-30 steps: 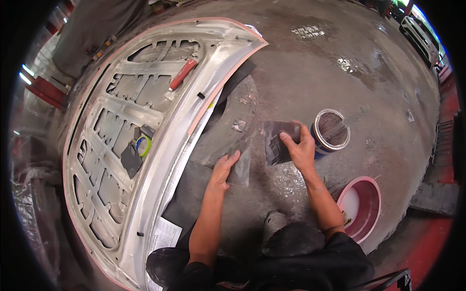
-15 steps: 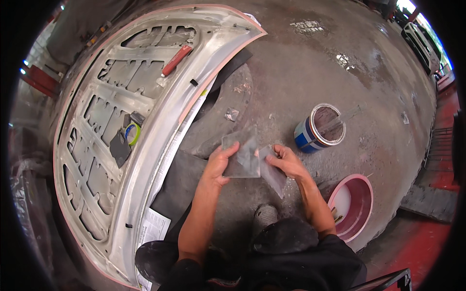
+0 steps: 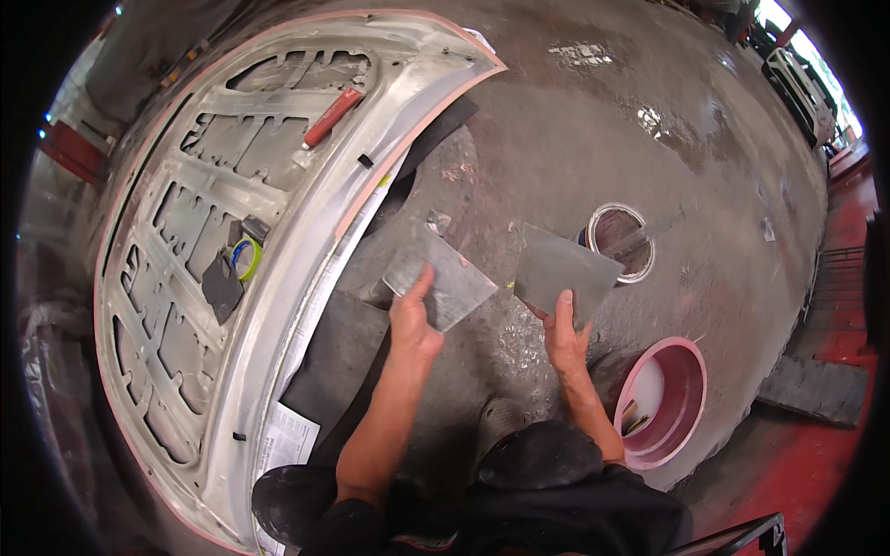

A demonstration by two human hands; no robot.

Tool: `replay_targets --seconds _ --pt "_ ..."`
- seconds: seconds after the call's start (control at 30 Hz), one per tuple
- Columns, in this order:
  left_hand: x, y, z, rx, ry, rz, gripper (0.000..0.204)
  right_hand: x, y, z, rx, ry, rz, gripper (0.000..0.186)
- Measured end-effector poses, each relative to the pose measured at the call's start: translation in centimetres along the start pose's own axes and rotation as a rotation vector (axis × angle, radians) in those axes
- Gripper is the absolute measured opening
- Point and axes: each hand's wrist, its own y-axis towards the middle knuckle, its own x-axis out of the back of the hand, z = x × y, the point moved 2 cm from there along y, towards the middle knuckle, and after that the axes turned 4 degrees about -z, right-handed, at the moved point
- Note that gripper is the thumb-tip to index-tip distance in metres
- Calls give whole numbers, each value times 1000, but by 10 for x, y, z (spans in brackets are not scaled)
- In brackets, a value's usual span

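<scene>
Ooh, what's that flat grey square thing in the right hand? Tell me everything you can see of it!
It's a thin, flat plate with straight edges and corners, cloudy grey, maybe plastic or glass; I can't tell which. It looks whole. The right hand grips its lower edge, thumb on top, holding it at a slant above the floor. I see nothing else touching it.

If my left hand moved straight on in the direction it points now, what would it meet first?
Past the flat grey sheet it holds, your left hand seems to line up first with the small pale scrap beyond. The hand looks raised, so it may pass above; depth is unclear.
</scene>
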Motion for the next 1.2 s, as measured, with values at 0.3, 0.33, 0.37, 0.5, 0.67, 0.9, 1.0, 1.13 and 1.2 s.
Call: replay_targets --seconds 0.3,0.33,0.37,0.5,0.67,0.9,1.0,1.13,1.2 --pt "-34 -49 22 -65 171 -38 25 -26 -26 25 267 -261 132 27" --pt "-31 -46 21 -83 215 -31 24 -26 -26 29 252 -311 153 25" --pt "-27 -41 22 -96 265 2 27 -23 -26 32 228 -349 178 23" --pt "-4 -14 22 -215 476 108 49 -21 -26 39 182 -435 260 18" --pt "-15 -17 0 -386 788 316 83 -3 -23 38 86 -511 381 17" --pt "-33 -33 -16 -596 1136 519 83 3 -28 46 -114 -573 572 28" --pt "-46 -47 -26 -653 1203 546 71 7 -25 46 -235 -637 673 31" --pt "-45 -44 -24 -439 1076 733 61 26 -9 22 -499 -681 969 33" --pt "-43 -37 -26 -285 734 624 49 16 -13 10 -226 -794 898 31"
